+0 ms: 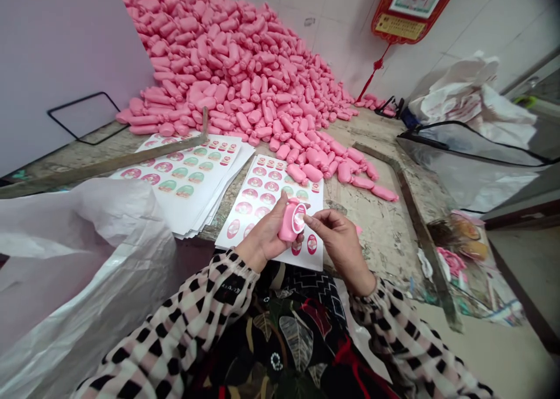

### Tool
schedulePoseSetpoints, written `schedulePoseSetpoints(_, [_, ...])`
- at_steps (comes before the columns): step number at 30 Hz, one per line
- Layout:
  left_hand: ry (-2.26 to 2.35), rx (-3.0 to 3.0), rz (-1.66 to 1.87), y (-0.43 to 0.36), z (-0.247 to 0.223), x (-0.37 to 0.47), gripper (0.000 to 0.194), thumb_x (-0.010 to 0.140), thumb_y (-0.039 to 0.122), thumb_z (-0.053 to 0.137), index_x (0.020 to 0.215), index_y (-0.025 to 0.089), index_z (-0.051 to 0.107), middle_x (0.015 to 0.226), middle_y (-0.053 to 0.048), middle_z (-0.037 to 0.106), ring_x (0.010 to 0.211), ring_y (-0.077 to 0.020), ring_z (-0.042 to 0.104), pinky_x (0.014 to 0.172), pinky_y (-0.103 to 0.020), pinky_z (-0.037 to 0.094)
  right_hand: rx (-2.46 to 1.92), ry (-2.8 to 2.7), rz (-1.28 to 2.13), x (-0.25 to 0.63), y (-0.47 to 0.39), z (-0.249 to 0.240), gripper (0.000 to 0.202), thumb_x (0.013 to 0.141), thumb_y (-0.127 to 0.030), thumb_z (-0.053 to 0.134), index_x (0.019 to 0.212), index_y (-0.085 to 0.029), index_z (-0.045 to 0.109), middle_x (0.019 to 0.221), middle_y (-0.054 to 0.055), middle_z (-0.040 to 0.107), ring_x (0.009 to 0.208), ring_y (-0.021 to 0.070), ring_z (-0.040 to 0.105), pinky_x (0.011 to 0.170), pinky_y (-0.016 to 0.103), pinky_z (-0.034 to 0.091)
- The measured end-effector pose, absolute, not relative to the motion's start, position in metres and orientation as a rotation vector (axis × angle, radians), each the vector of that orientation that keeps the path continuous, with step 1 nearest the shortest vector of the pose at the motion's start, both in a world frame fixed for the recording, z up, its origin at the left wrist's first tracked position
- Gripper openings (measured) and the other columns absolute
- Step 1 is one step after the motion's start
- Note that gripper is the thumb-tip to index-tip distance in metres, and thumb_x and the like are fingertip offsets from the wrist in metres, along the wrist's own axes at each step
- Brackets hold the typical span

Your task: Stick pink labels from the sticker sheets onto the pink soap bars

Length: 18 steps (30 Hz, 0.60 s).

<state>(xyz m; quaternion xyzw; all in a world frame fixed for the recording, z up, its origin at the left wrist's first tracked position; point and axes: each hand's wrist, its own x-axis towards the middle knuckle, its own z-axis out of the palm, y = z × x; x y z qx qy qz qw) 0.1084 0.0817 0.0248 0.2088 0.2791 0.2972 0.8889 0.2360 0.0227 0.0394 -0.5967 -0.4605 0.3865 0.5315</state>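
At the near edge is dark clothing (293, 352) with a leaf print, flanked by black, white and pink checked sleeves. A translucent plastic bag (122, 253) bulges at the near left.

Just beyond, the left hand (266, 233) holds a small pink bottle (286, 225), its grip closed around the sides, thumb along the upper part. The bottle is above the near part of a sticker sheet (304, 261), tilted, with an oval pink-and-white label (299, 218) on its face. The right hand (343, 241) comes in from the right; its grip is nearly closed, thumb and forefinger at the label's right edge. Whether they pinch the label or press on it, I cannot tell.

The sheet lies on the worn worktop (371, 212), with pink and green stickers in rows. To its left is a stack of similar sheets (188, 209), crossed by a wooden strip (91, 170). Another strip (409, 206) runs along the right side.

Loose pink bottles (312, 172) touch the sheet's far edge and join a large heap (245, 60) against the tiled wall. Plastic bags (476, 160) sit at the far right, and a red hanging (405, 28) with a tassel is on the wall.
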Motion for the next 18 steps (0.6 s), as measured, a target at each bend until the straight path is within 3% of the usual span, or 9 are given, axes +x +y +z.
schedulePoseSetpoints(5, [0.552,0.434,0.634,0.081,0.021,0.108,0.055,0.082,0.061,0.037,0.102,0.014,0.057,0.061,-0.002,0.053,0.047,-0.0116,0.05,0.043,-0.024,0.044,-1.449,-1.135,0.957,0.23,0.023,0.04,0.021,0.069,-0.037,0.067,0.069,-0.018,0.06,0.063,-0.003,0.06,0.047,0.008,0.049,0.046,0.021,0.038])
schedulePoseSetpoints(18, [0.523,0.466,0.665,0.082,0.012,0.108,0.063,0.076,0.068,0.038,0.101,0.014,0.058,0.059,-0.001,0.051,0.046,-0.0121,0.051,0.043,-0.025,0.044,-1.43,-1.137,0.996,0.224,0.024,0.039,0.021,0.07,-0.036,0.068,0.067,-0.017,0.058,0.055,-0.004,0.06,0.043,0.0083,0.051,0.044,0.02,0.039])
